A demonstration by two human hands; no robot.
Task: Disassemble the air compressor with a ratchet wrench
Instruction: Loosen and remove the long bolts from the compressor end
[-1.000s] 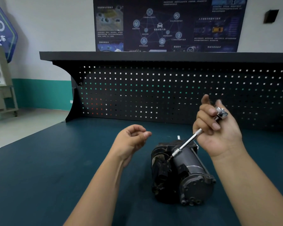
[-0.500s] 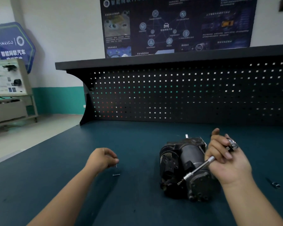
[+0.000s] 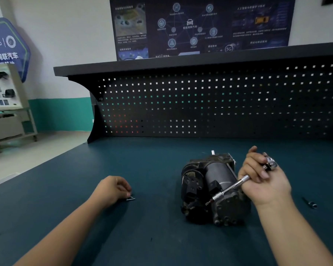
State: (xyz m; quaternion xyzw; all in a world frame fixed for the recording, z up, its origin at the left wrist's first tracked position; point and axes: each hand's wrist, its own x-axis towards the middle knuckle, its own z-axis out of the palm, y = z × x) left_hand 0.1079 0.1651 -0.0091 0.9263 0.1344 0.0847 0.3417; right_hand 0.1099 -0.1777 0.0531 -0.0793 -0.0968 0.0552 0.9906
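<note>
**Left side, nearest.** The left hand (image 3: 113, 189) is down on the green bench top (image 3: 65, 217), well left of the compressor. Its fingers are curled, with the tips just beside a small screw (image 3: 130, 199) lying flat on the mat. Whether they still pinch the screw cannot be told. One second ago this hand was raised above the bench with its fingertips pinched together.

**Centre.** The air compressor (image 3: 210, 189) lies on its side on the bench, round end cap towards the viewer.

**Right side.** The right hand (image 3: 263, 181) grips the ratchet wrench (image 3: 236, 184) with its fingers wrapped round the shaft. The ratchet head sits above the knuckles, and the bit end slants down over the compressor's near end. The tool was held higher a second ago. A second loose bolt (image 3: 309, 204) lies on the mat further right.

**Rear.** Black pegboard (image 3: 200, 104), with a dark poster (image 3: 200, 25) above it.

**Assessment.** One fastener appears removed and set aside, and the wrench is returning for the next. Fasteners laid loose on either side could roll or get mixed up.
</note>
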